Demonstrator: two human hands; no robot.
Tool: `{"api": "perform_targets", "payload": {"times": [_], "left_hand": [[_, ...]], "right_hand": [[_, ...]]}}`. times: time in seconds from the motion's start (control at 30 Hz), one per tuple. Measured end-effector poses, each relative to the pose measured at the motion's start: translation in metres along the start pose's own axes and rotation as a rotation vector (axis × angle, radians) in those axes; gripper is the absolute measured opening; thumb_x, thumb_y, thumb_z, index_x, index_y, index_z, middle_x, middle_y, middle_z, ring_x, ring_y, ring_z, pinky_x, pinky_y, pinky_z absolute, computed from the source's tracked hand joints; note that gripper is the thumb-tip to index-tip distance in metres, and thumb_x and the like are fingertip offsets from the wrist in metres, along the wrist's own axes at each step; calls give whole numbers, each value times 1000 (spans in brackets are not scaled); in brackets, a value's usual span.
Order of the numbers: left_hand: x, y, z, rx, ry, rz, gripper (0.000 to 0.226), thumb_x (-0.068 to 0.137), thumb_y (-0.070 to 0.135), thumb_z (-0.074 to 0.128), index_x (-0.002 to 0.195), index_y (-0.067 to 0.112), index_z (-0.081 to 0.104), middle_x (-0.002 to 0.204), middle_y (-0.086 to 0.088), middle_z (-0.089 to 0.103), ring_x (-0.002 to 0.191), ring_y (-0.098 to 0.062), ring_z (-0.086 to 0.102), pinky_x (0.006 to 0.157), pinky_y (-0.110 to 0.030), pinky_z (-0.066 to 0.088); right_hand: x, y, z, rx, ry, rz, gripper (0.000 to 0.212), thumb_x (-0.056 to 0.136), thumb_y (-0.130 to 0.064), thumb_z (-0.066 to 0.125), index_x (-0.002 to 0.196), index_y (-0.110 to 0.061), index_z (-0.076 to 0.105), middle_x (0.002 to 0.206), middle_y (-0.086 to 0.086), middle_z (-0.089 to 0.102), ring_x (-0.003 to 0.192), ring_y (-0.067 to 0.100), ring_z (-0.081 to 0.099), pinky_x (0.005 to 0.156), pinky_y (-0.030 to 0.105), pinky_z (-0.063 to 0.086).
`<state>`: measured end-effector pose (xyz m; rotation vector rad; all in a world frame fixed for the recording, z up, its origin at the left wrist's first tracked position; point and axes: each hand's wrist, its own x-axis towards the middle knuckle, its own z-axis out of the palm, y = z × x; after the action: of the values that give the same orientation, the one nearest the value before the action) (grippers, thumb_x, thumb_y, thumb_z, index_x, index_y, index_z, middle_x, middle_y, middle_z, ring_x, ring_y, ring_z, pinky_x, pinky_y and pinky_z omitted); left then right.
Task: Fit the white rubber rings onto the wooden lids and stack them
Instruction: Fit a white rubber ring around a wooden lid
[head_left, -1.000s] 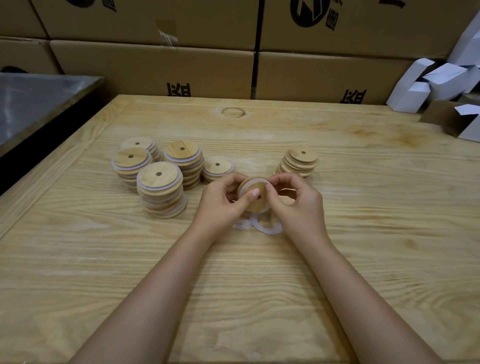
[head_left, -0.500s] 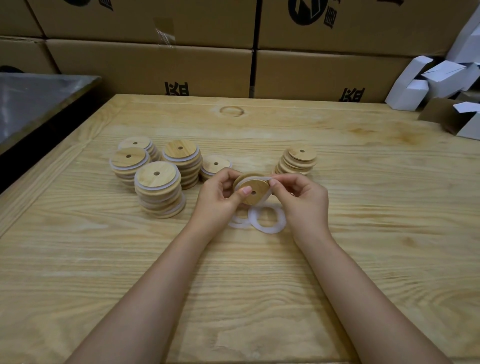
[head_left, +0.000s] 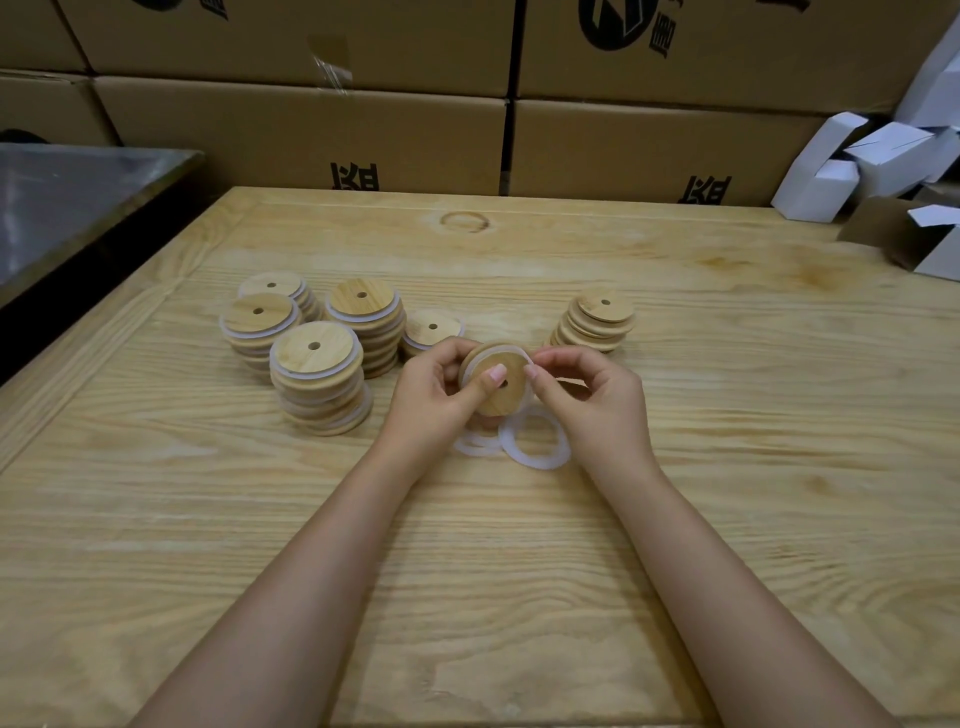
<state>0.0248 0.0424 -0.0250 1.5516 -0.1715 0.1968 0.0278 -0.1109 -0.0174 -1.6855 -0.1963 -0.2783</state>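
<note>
A round wooden lid (head_left: 500, 395) with a centre hole is held tilted above the table, a white rubber ring (head_left: 485, 357) partly around its rim. My left hand (head_left: 436, 395) grips the lid's left edge, thumb on its face. My right hand (head_left: 592, 400) pinches the ring at the lid's upper right edge. Loose white rings (head_left: 535, 441) lie on the table just below the lid. Several stacks of ringed lids (head_left: 317, 374) stand to the left. A stack of bare lids (head_left: 595, 325) stands behind my right hand.
The wooden table (head_left: 727, 467) carries everything. Cardboard boxes (head_left: 363, 130) wall off the far edge. White folded cartons (head_left: 857, 166) pile at the far right. A dark metal surface (head_left: 62, 208) sits off the table's left side.
The lid has been lifted slightly and tilted, uncovering the loose rings beneath. My right fingers have shifted to the lid's upper right rim along the ring.
</note>
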Motion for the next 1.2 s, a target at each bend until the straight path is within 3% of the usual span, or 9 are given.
{"api": "perform_targets", "payload": {"times": [0.07,0.17,0.23,0.47,0.77,0.87,1.0,1.2], "left_hand": [[1,-1,-1,11,9,2,7,84,6,65,89,8,61,80,-13,68,76,-24,66,64,-47,59],[1,0,0,37,8,22,10,83,3,66,85,10,59,80,-11,67,74,-19,65,63,-41,58],[1,0,0,43,3,22,11,83,2,66,84,11,59,80,-9,67,73,-16,65,64,-36,57],[2,-1,-1,-56,-20,-13,13,87,-4,59,89,8,56,87,-15,65,85,-30,64,79,-52,55],[3,-1,-6,-118,-76,-20,13,87,-1,57,98,6,58,95,-16,64,90,-27,63,76,-40,58],[4,0,-7,-94,-67,0,15,84,3,61,99,6,61,91,-8,67,87,-18,65,73,-27,55],[5,-1,-10,-189,16,-44,25,74,15,66,97,11,61,88,-7,70,82,-20,67,74,-32,56],[5,-2,-11,-224,-13,-50,24,72,12,66,95,10,58,85,-7,72,82,-23,69,74,-36,59]], "right_hand": [[-3,1,3,-145,34,-57,14,81,-13,72,82,-26,66,79,-12,68,78,8,65,74,24,52],[-6,2,7,-269,104,-126,7,82,-14,70,85,-20,68,81,-9,69,78,8,65,74,23,51],[-5,2,8,-243,130,-90,7,82,-13,69,83,-19,69,77,-12,68,74,2,64,71,18,50],[0,2,5,28,122,25,21,82,-6,68,74,-25,70,68,-16,70,69,-3,65,65,9,46],[2,4,1,176,42,62,18,80,-2,70,73,-19,71,77,-13,73,78,1,67,70,12,49],[3,4,-1,185,13,70,16,80,-4,71,73,-19,71,77,-11,72,76,2,66,70,15,49],[0,5,2,106,-12,40,15,77,-8,75,76,-22,69,75,-14,70,71,1,64,65,15,49],[-1,7,3,17,0,-38,20,80,-7,72,74,-24,65,77,-15,68,77,6,64,74,21,50]]}}
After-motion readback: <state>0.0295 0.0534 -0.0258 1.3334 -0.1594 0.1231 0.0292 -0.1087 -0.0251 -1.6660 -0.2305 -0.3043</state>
